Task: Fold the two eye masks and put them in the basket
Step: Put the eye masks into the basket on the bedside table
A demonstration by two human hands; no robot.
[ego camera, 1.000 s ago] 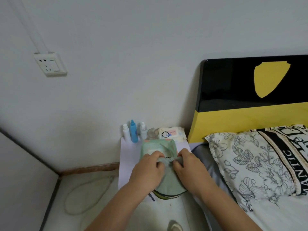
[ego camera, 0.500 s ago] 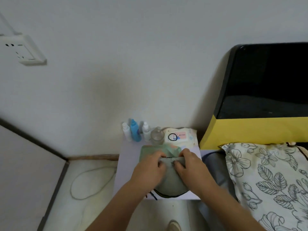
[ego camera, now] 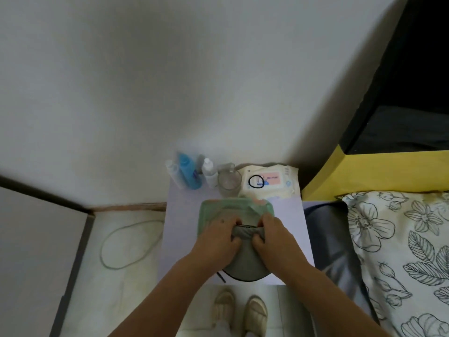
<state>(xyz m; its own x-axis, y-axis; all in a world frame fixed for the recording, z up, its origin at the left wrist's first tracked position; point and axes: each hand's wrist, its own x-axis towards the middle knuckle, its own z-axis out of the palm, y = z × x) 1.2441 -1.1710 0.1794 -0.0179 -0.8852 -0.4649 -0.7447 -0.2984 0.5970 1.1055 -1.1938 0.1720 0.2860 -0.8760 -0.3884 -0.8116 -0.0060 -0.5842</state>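
While pinched at its far end, not yet folded through: grey eye mask (ego camera: 245, 261) flat on the lavender counter (ego camera: 179, 239), rounded near end close to the counter's near edge, far end bunched up just short of the green basket (ego camera: 203, 216). Left hand (ego camera: 218, 239) with grip clamped on the left of that bunched end; right hand (ego camera: 274, 239) with grip clamped on the right of it, thumbs pressing the cloth, black strap (ego camera: 245, 225) stretched between the two.

Judged as mid-fold on one mask, with nothing yet delivered for certain. Pale cloth or lining visible inside the basket, but impossible to tell whether a folded mask. Dark rim showing under the grey mask at the near edge, perhaps its trim, perhaps the second mask; cannot tell which.

Left to do, at a guess: finish this fold, tuck the strap, lift into the basket just beyond, then settle the other mask. Beyond the basket, against the wall, only bottles, a glass jar and a wipes pack (ego camera: 267, 182).
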